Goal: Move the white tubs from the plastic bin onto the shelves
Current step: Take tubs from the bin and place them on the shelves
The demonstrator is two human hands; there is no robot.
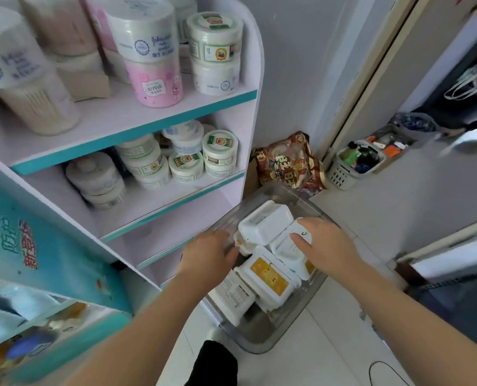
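A clear plastic bin [262, 339] sits on the floor beside the shelf unit. Several white rectangular tubs lie piled in it, one on top [265, 222] and one with a yellow label [269, 278]. My right hand [325, 242] rests on a white tub [287, 250] at the bin's right side, fingers curled over its edge. My left hand [208, 253] is at the bin's left side, its fingers against the tubs; whether it grips one is hidden. The shelves [176, 196] hold round white jars.
The shelf unit's side panel [255, 87] stands just left of the bin. A red and gold bag [289, 161] leans in the corner behind it. A small white basket [354, 164] sits by the door frame. A black cable [387, 371] lies on the tiled floor.
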